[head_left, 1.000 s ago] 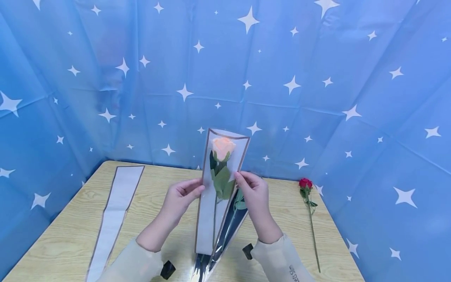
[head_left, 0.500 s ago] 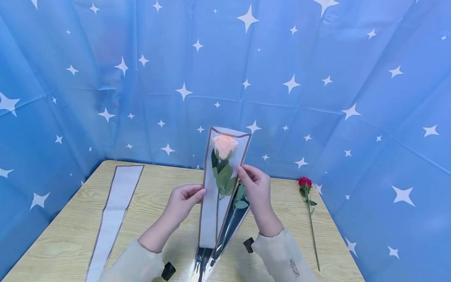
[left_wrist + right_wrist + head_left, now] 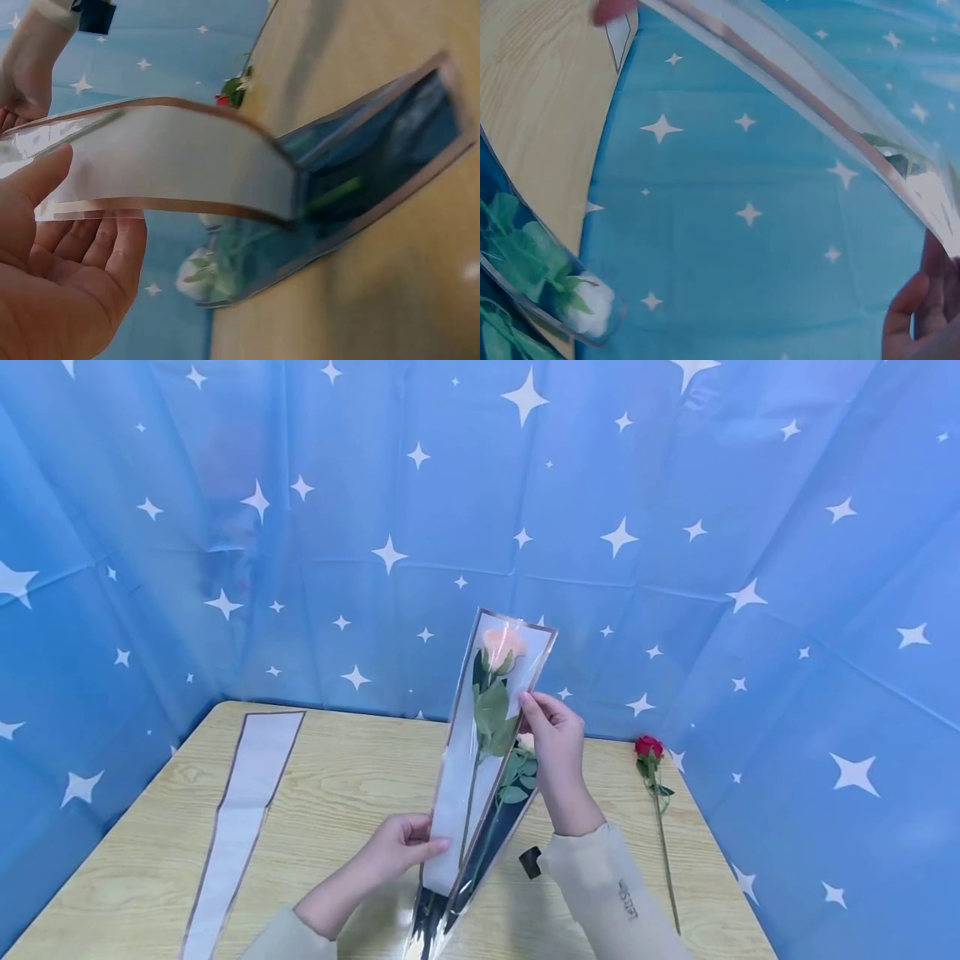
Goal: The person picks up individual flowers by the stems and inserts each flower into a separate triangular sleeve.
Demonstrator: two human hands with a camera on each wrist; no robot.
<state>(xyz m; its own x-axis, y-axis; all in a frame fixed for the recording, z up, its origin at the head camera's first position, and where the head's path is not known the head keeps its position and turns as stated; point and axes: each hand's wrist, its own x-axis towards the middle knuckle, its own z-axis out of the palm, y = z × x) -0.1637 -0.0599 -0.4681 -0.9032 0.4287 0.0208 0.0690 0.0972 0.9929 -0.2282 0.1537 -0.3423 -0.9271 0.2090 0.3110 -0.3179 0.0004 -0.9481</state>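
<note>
Down goes the left hand (image 3: 393,852), along the edge of the white sleeve (image 3: 450,827), whose top has swung rightward and up! Thumb in front, fingers behind, it pinches the sleeve's lower left edge; the right hand (image 3: 557,752) pinches the right edge, below the peach rose (image 3: 502,647) inside. The sleeve is held tilted over the desk (image 3: 360,760), dark sleeves (image 3: 501,831) behind its lower end; whether they touch, I can't tell. The danger, I'd say: that film bows in the left wrist view, so uneven pinching could crease it, or a slipping edge could drop it onto those sleeves.
</note>
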